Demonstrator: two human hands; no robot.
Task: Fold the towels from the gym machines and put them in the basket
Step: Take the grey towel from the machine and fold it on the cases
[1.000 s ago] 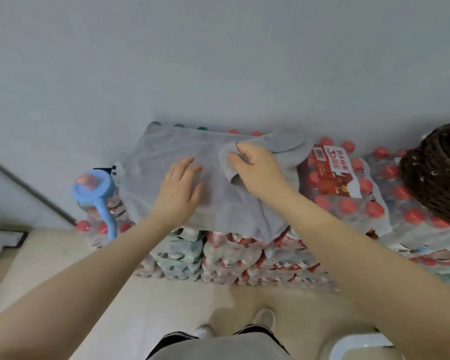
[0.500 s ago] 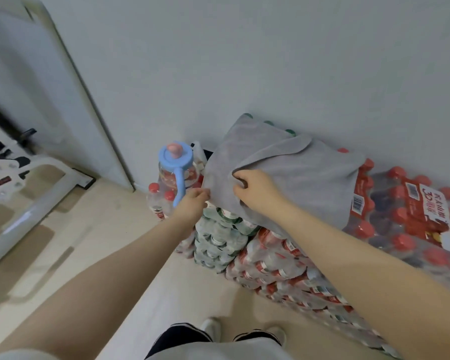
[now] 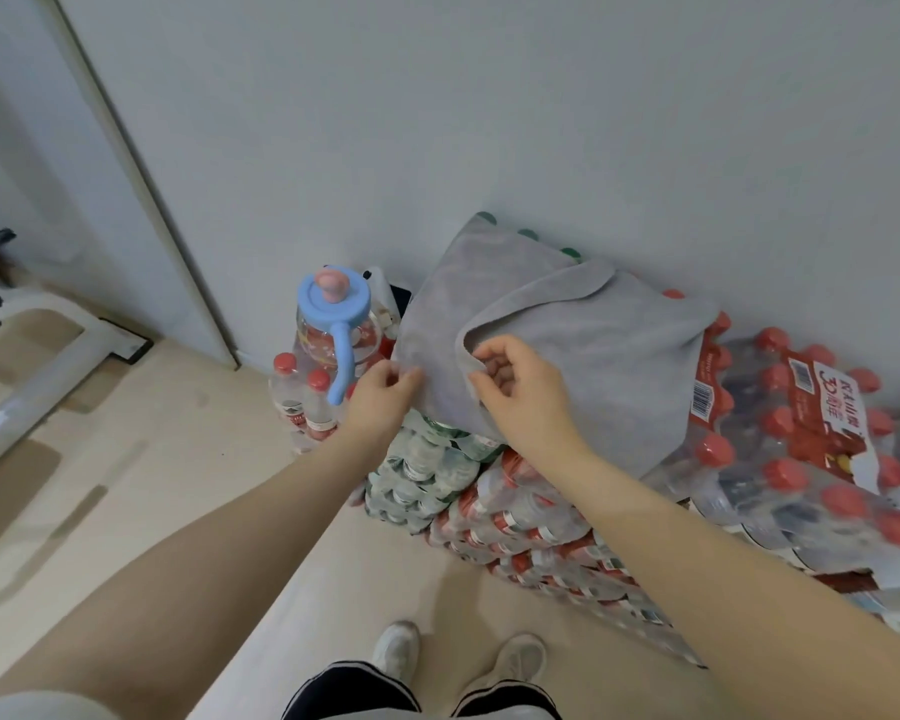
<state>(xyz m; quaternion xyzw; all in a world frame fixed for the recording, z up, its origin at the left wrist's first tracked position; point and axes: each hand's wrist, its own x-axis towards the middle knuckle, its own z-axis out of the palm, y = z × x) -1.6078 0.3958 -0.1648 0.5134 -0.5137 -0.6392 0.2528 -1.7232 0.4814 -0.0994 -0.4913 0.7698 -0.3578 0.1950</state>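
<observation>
Shift: right hand [image 3: 515, 392] loosening from its clamp on the folded edge since half a second ago; left hand [image 3: 385, 392] staying at the near-left corner; fold looking much the same.
Towel: grey towel [image 3: 593, 345] lying half-folded across shrink-wrapped bottle packs [image 3: 780, 459] against the wall, near edge drooping over the front.
Basket: sitting out of view now.
Technique: squaring the corners before creasing, probably; pulling the left corner taut while drawing the top layer across, keeping the drooping edge from sliding off the packs.
Left fingers: pinching the towel's left corner, thumb and fingertips closed on the cloth.
Right fingers: loosely curled, partly parted, tips touching the folded edge, gripping nothing firmly.
Nearby: blue-lidded jug [image 3: 333, 324] standing just left of the towel.
</observation>
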